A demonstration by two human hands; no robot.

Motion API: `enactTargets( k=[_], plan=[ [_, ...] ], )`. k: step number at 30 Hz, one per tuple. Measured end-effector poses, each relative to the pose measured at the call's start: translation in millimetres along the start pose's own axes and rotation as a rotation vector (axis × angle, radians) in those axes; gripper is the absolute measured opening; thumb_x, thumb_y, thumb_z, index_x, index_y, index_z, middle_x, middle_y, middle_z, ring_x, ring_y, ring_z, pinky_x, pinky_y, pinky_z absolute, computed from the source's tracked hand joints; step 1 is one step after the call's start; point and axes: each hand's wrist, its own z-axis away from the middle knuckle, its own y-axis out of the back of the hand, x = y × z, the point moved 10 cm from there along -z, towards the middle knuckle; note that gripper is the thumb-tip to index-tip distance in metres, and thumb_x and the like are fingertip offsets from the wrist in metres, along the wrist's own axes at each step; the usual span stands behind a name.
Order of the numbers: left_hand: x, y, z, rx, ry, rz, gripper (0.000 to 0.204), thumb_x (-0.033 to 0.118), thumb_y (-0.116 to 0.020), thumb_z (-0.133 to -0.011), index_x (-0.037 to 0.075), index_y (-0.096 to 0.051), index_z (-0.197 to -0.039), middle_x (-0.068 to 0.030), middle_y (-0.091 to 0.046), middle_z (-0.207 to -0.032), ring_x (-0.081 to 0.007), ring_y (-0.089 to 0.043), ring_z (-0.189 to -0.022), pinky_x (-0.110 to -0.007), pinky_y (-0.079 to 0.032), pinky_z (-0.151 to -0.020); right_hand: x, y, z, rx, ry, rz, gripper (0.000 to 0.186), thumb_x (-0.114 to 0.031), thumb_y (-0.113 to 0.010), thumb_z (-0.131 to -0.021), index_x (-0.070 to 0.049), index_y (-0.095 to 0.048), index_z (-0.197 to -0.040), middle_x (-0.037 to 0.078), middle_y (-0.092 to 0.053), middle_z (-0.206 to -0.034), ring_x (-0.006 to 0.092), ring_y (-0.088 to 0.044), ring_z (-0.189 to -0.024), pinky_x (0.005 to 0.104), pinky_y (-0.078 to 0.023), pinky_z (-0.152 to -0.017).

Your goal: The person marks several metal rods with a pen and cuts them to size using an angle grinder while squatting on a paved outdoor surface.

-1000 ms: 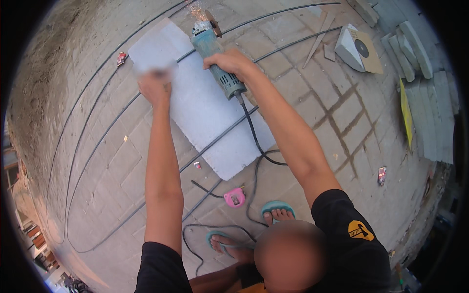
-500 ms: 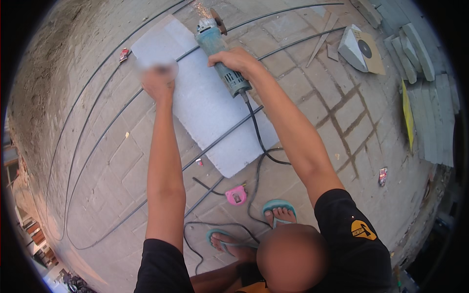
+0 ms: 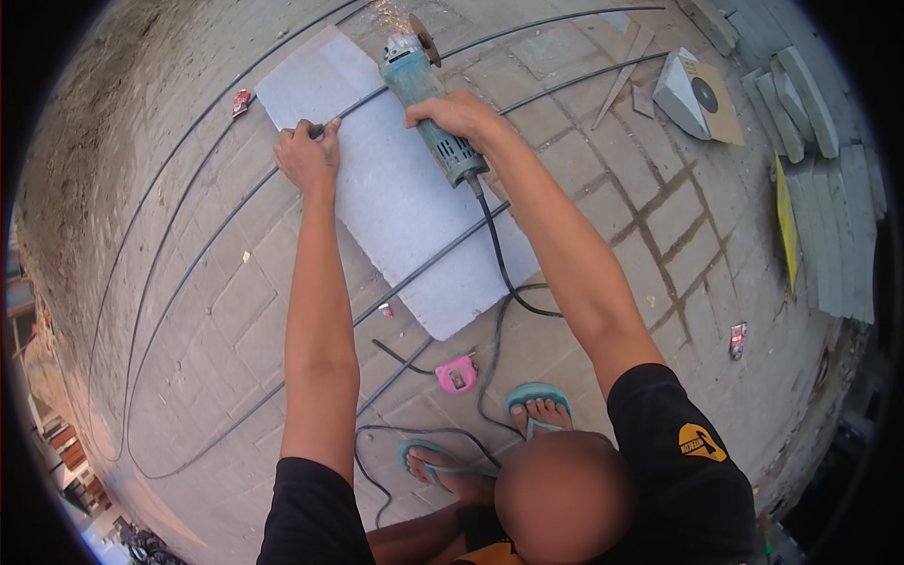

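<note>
My right hand was wrapped round the grinder, its disc just past the slab's upper right edge, sparks flying at its head. My left hand pinched the rod over the left edge; the rod lay across the slab, reaching the grinder. A second rod crossed lower down. The cord trailed over the slab's right end (the tape measure sat off its near edge). Rightward, open paving gave room up to the stacked blocks.
</note>
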Motion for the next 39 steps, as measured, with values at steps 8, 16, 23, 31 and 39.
enactTargets(
  k=[8,16,23,31,39],
  plan=[
    [-5,1,0,0.027,0.02,-0.002,0.036,0.047,-0.08,-0.071,0.013,-0.073,-0.083,-0.0094,-0.063,-0.094,-0.0323,-0.056,-0.095,-0.044,-0.045,-0.085,-1,-1,3,-0.003,-0.027,0.008,0.05,-0.032,-0.078,-0.06,0.009,-0.067,-0.087,0.018,-0.066,-0.087,0.0263,-0.063,-0.071,0.038,-0.05,-0.062],
    [-1,1,1,0.027,0.02,0.007,0.036,0.045,-0.08,-0.072,0.012,-0.073,-0.084,-0.0093,-0.062,-0.093,-0.0315,-0.056,-0.095,-0.043,-0.044,-0.087,3,1,0,-0.006,-0.047,0.01,0.05,-0.033,-0.078,-0.059,0.009,-0.068,-0.085,0.019,-0.067,-0.089,0.0268,-0.064,-0.073,0.0375,-0.05,-0.064],
    [-3,2,1,0.027,0.035,0.02,0.035,0.045,-0.08,-0.072,0.012,-0.073,-0.084,-0.0095,-0.063,-0.094,-0.0314,-0.056,-0.096,-0.043,-0.044,-0.087,2,2,1,0.0,-0.054,0.022,0.052,-0.034,-0.078,-0.059,0.009,-0.068,-0.086,0.019,-0.067,-0.09,0.0268,-0.064,-0.076,0.0375,-0.05,-0.067],
    [-3,3,2,0.045,0.024,0.028,0.035,0.044,-0.08,-0.07,0.012,-0.073,-0.082,-0.0092,-0.063,-0.093,-0.0314,-0.055,-0.094,-0.043,-0.044,-0.086,0,0,0,-0.019,-0.041,0.017,0.053,-0.034,-0.078,-0.059,0.009,-0.068,-0.089,0.019,-0.067,-0.09,0.0269,-0.064,-0.077,0.0372,-0.05,-0.067],
    [0,4,3,0.057,0.014,0.029,0.034,0.044,-0.08,-0.071,0.012,-0.073,-0.081,-0.0091,-0.062,-0.092,-0.0316,-0.056,-0.094,-0.043,-0.044,-0.086,4,1,-1,-0.027,-0.063,0.02,0.052,-0.034,-0.077,-0.059,0.008,-0.067,-0.089,0.018,-0.066,-0.088,0.0263,-0.063,-0.074,0.0372,-0.05,-0.065]
  ],
)
